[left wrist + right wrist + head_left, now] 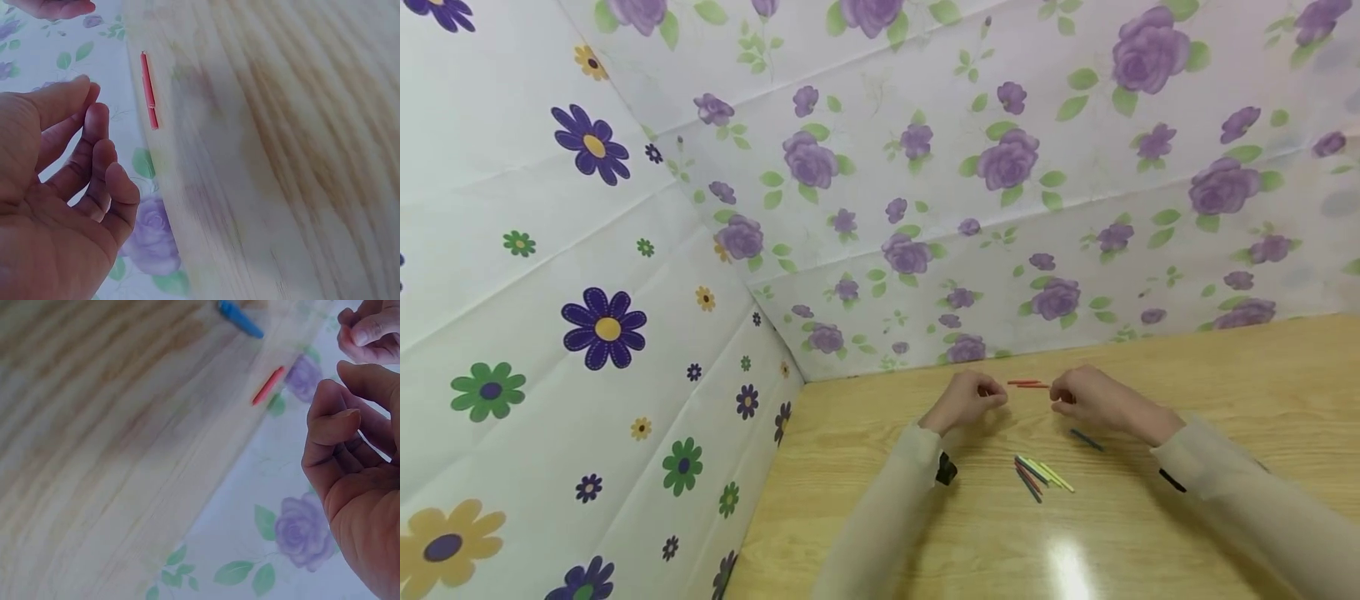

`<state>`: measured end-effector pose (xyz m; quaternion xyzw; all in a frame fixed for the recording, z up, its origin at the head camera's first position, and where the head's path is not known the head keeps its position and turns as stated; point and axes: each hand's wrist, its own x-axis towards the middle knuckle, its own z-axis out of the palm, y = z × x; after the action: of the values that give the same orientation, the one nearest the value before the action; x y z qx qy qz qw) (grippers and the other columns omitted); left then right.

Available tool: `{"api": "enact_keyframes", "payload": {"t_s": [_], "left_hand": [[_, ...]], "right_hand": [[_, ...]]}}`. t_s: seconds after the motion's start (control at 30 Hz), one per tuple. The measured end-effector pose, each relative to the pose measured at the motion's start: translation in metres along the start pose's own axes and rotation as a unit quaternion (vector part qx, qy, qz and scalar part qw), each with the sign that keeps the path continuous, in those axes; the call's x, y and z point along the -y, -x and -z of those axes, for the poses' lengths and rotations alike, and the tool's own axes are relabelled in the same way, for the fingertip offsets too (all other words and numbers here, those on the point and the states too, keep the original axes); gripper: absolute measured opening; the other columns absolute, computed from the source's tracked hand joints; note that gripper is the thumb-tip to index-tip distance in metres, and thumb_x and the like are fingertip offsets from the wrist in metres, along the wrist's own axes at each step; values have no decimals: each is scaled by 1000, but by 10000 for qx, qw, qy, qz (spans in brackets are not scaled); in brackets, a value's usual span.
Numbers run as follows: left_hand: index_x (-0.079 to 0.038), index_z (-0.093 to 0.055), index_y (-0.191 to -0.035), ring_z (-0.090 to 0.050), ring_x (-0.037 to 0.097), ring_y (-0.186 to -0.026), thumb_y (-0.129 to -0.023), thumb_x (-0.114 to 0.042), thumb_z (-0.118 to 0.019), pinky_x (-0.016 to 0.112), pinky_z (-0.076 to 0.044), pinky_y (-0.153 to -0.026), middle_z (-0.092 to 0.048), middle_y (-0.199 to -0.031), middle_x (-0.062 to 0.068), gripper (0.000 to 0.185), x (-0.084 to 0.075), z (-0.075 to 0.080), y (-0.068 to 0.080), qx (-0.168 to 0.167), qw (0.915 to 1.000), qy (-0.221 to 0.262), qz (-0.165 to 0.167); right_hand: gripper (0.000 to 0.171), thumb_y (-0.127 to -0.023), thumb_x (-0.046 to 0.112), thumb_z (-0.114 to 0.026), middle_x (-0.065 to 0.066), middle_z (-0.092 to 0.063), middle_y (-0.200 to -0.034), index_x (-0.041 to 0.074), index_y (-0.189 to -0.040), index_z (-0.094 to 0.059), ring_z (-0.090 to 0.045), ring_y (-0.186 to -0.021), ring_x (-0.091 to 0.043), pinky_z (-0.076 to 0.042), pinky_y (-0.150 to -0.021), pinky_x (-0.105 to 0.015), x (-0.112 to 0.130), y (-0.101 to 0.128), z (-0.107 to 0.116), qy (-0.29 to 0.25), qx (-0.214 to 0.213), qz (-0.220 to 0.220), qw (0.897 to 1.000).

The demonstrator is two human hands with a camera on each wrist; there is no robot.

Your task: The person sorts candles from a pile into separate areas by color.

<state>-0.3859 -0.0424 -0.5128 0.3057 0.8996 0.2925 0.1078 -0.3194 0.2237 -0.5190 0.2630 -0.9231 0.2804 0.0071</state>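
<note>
Floral-papered walls behind a wooden table (1225,392), two red sticks (1028,384) laid near its far edge, flanked by left hand (967,400) and right hand (1086,396), fingers loosely curled, nothing pinched, one blue stick (1086,440), about five sticks clustered (1041,475) nearer

In the head view the fingertips of the left hand (964,400) and right hand (1086,397) are too small for their grip to be judged. The blue stick (239,317), beyond the right fingers, is cut off by the frame's top edge.
</note>
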Motion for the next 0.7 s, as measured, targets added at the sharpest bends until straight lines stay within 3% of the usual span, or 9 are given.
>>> {"api": "enact_keyframes", "payload": {"t_s": [0.33,0.53,0.7], "left_hand": [[-14,-87,-105,-58,1,-83,-102,-22,-79,17,-48,-74,-78,-100,-2,13,-8,-1,23,434,9989,109,-150],[-13,-88,-101,-55,-3,-81,-98,-20,-82,14,-46,-75,-77,-96,-3,10,-15,-7,32,592,9973,-183,-389],[-13,-88,-97,-54,-5,-80,-96,-19,-84,12,-47,-75,-78,-94,-2,7,-13,-14,38,757,9927,-576,-742]], "right_hand": [[6,-99,4,-76,1,-78,-90,4,-102,-82,-63,-76,0,-54,-67,-24,27,16,-8,56,-77,262,9996],[8,-94,-1,-80,2,-74,-82,6,-90,-80,-57,-71,1,-51,-63,-22,42,21,-17,225,-214,772,9965],[16,-93,1,-82,6,-70,-75,10,-81,-77,-48,-67,4,-45,-61,-20,56,25,-30,126,-169,855,9961]]}}
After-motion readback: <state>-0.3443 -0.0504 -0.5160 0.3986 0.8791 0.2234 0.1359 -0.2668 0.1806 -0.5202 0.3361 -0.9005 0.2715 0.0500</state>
